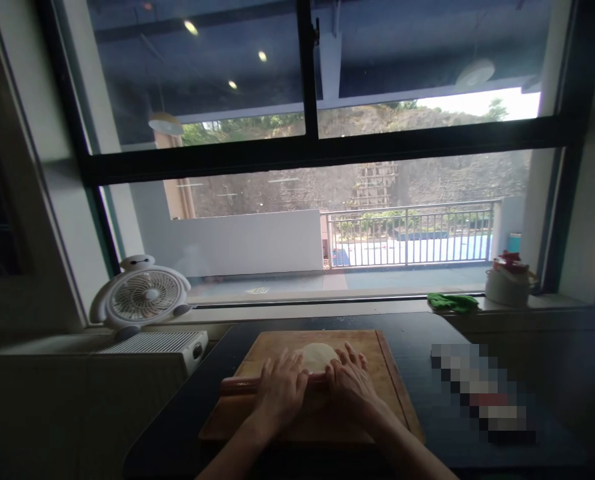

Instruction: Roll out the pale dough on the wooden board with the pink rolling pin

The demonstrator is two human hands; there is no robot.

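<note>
Rolling pin (240, 386); hands (281, 381) palm-down atop

The left hand (281, 383) and right hand (350, 380) are lying on a rolling pin (240, 385), fingers pointing away. Round, pale dough (319, 357) is showing just past it on a wooden board (260, 353). A dark table (187, 413) is holding the board. A white fan (150, 297) is standing on the left. A green cloth (452, 303) is lying by the big window (202, 162).
</note>
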